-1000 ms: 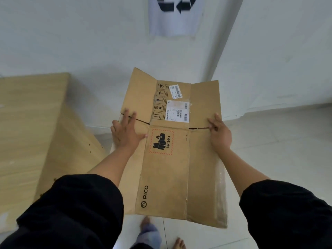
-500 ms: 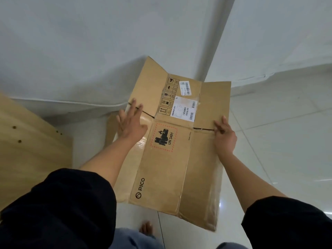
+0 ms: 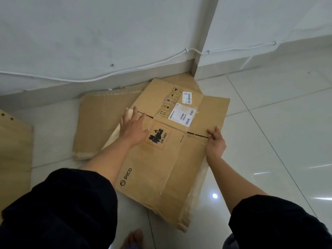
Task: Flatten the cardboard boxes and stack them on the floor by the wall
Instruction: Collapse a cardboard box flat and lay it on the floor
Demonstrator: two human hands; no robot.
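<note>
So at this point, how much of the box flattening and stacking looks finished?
Done: one flattened cardboard sheet already lies on the floor by the wall. In hand: the flattened PICO box is being set partly over that sheet, the left hand flat on it and the right hand pinching its right edge. Left: letting it go. No other boxes are in view.

Both arms extended forward and down, black sleeves to the elbows, left hand flat with fingers spread, palm down, right hand fingers curled, pinching an edge
</note>
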